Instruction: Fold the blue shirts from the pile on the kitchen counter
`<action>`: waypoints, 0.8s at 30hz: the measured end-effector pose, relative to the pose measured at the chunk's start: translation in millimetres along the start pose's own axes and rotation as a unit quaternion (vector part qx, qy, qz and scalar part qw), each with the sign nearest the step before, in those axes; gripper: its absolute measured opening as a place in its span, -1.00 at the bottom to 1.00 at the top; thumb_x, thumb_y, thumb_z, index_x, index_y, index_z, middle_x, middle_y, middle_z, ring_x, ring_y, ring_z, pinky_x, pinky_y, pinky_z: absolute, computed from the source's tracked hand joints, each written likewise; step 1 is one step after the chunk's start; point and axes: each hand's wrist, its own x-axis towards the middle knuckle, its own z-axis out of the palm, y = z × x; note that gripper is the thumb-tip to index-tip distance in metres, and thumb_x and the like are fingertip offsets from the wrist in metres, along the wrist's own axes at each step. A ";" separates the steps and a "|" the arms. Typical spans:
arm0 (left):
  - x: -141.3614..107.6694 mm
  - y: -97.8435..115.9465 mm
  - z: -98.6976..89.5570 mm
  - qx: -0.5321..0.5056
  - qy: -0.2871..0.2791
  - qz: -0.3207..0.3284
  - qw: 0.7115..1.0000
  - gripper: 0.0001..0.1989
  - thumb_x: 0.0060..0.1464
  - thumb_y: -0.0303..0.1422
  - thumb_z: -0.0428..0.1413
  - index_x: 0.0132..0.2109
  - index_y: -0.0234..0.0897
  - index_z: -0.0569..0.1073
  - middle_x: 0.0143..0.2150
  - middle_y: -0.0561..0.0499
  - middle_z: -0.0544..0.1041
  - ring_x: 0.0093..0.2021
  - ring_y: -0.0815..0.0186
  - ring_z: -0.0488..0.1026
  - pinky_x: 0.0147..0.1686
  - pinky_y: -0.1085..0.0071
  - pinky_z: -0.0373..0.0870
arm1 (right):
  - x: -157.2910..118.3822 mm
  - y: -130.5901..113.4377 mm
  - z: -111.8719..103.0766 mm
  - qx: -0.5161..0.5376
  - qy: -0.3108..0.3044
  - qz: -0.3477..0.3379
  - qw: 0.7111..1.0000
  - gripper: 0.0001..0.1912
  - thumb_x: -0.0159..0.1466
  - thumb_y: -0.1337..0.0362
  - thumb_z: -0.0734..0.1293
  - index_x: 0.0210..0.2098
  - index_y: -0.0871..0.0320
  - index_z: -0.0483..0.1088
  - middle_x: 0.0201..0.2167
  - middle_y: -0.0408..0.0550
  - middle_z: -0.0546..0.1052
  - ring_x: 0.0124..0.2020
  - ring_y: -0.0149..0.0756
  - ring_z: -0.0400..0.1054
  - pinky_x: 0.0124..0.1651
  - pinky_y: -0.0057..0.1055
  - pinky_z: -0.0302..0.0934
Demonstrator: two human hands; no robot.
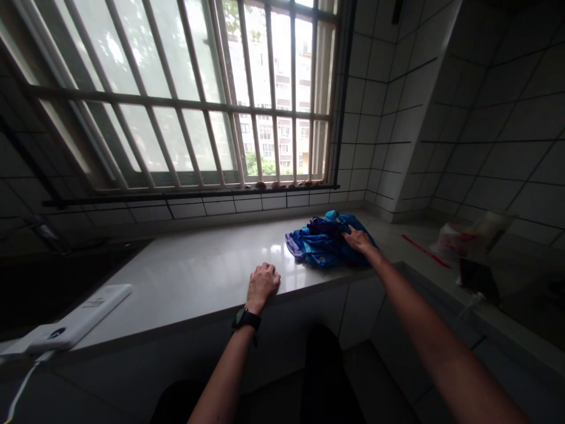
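Observation:
A crumpled bundle of shiny blue and purple fabric (320, 242), perhaps a garment, lies on the white countertop (194, 253) near the wall corner. My right hand (358, 239) is on the right side of this bundle, its fingers closed on the blue cloth; the fingertips are partly lost in the folds. My left hand (263, 281) rests near the counter's front edge, left of the fabric and apart from it. Its fingers are curled in, and nothing shows in them. A dark watch (246, 319) is on the left wrist.
A white power strip (83, 318) with a cable sits at the left front edge. Beyond it is a dark sink (66, 277). To the right are a red strip (426, 251), a plastic bag (457, 238) and a dark device (479, 280). A barred window (203, 106) is behind.

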 end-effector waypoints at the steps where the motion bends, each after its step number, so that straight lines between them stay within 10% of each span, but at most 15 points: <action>1: -0.1 -0.1 0.1 -0.002 0.000 0.000 1.000 -0.68 0.32 -0.33 -0.07 -0.04 -0.29 0.56 0.06 -0.22 0.55 0.07 0.08 0.45 0.08 0.20 0.35 | 1.3 0.1 -1.1 0.009 -0.007 0.004 1.000 -0.34 0.49 0.00 0.04 0.46 0.19 0.16 0.20 0.21 0.52 0.23 -0.02 0.43 0.16 -0.30 0.27; 11: 0.5 -1.8 1.6 -0.001 0.001 0.000 1.000 -0.68 0.30 -0.33 -0.06 -0.03 -0.30 0.56 0.05 -0.23 0.54 0.07 0.07 0.45 0.08 0.19 0.37 | -15.6 -27.3 1.2 -0.096 -0.001 -0.048 0.994 -0.18 0.31 -0.15 0.34 0.38 0.23 0.23 0.08 0.33 0.57 0.15 0.11 0.47 0.16 -0.16 0.29; 17: 0.0 -1.8 1.2 0.027 0.000 0.006 1.000 -0.67 0.30 -0.34 -0.08 -0.02 -0.29 0.55 0.06 -0.23 0.54 0.07 0.07 0.47 0.06 0.21 0.39 | -9.7 -45.0 5.7 -0.120 -0.011 -0.060 0.991 -0.33 0.22 0.13 0.42 0.26 0.23 0.32 0.00 0.31 0.58 0.09 0.05 0.50 0.05 -0.24 0.38; 24: 58.8 2.3 -6.1 -0.113 -0.074 -0.081 0.988 -0.71 0.23 -0.23 0.02 -0.16 -0.34 0.55 -0.12 -0.23 0.61 -0.04 0.06 0.55 -0.01 0.25 0.43 | 10.2 -30.6 -1.1 -0.071 -0.013 -0.031 0.997 -0.40 0.28 0.20 0.34 0.29 0.20 0.34 0.09 0.29 0.56 0.15 0.03 0.46 0.13 -0.27 0.35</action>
